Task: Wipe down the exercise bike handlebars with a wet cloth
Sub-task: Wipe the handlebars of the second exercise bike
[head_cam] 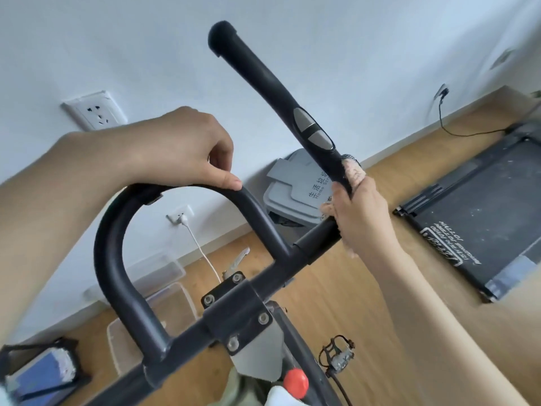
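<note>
The right hand is wrapped around the handlebars at three o'clock, gripping a cloth against the bar. The left hand rests loosely curled on the loop at ten o'clock, holding nothing

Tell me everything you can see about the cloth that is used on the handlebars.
The cloth is pale, beige to pinkish, with a darker knitted-looking edge at its top. It is bunched and wrapped around the right handlebar arm just below the silver pulse sensor. The right hand is closed over it and hides most of it; small bits show above the thumb and below the palm. Whether it is wet cannot be told. The left hand does not touch it.
</note>
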